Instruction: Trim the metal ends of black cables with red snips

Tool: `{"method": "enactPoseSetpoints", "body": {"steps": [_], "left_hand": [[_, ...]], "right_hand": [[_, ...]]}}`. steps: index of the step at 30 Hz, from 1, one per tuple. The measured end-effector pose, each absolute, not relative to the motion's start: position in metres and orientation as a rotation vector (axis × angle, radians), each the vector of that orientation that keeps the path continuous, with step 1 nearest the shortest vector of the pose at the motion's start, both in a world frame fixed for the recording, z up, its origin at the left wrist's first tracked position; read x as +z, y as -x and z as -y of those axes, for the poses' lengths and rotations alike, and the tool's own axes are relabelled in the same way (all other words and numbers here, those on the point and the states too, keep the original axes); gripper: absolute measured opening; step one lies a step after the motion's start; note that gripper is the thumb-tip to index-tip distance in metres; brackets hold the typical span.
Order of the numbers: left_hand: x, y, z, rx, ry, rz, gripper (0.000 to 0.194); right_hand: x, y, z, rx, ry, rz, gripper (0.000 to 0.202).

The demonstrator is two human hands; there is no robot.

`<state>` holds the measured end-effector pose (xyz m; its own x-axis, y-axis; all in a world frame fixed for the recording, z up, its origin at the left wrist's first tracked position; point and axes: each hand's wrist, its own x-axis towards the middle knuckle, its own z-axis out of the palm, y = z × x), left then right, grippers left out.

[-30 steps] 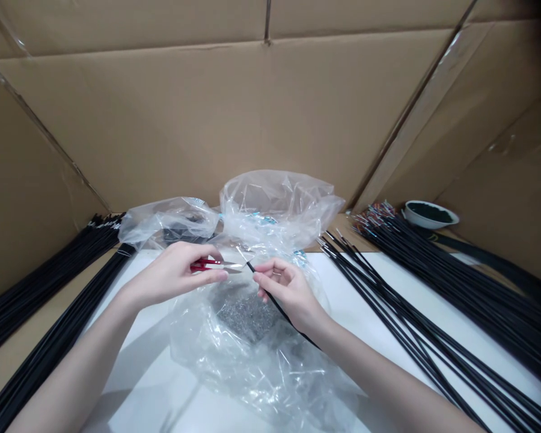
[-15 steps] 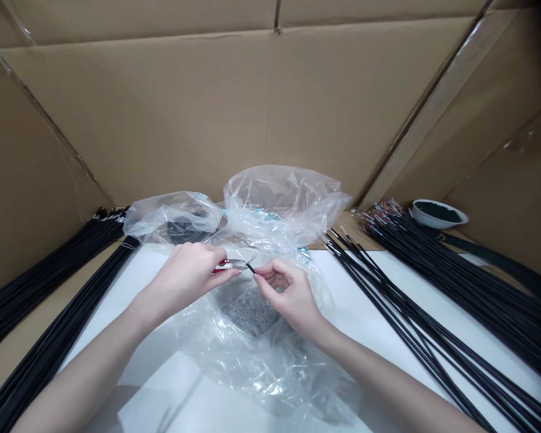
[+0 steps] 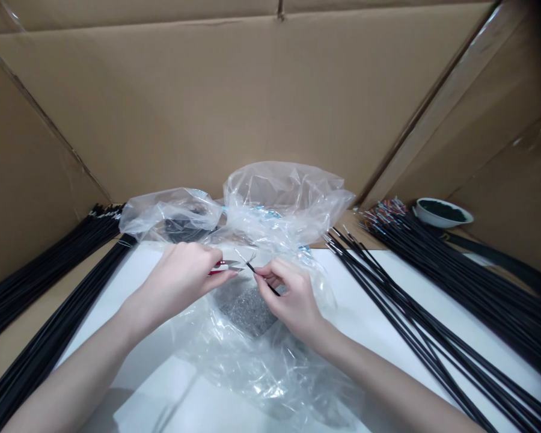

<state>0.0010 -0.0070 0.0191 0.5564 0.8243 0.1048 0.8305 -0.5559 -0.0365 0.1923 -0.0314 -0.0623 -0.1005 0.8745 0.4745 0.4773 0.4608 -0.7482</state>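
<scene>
Right fingers [image 3: 264,286] around black cable [image 3: 251,267]

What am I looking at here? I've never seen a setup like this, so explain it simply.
There's no machine: these are a person's bare hands, and every picture comes from a camera worn on their head, looking forward and down. The left hand holds red-handled snips, blades apart. The right hand holds a black cable with fine strands at its tip. Below, crumpled clear plastic surrounds fine grey bits on a white surface. More black cables lie at both sides, with a white bowl at the far right. Cardboard walls it in.
</scene>
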Motion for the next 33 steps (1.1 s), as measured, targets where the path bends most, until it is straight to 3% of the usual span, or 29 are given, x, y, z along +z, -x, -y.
{"method": "enactPoseSetpoints", "body": {"steps": [12,18,26,33], "left_hand": [[0.001,-0.013,0.002,-0.081,2.831,1.447,0.037],[-0.006,-0.01,-0.006,-0.156,2.866,1.518,0.043],[0.004,0.005,-0.007,-0.231,2.851,1.529,0.045],[0.003,-0.002,-0.002,-0.177,2.83,1.518,0.044]], "right_hand": [[-0.061,-0.192,0.032,0.664,1.09,1.776,0.007],[-0.063,-0.193,0.031,0.627,1.124,1.762,0.005],[-0.067,-0.193,0.025,0.958,1.178,1.554,0.006],[-0.067,-0.193,0.027,0.807,1.169,1.65,0.006]]}}
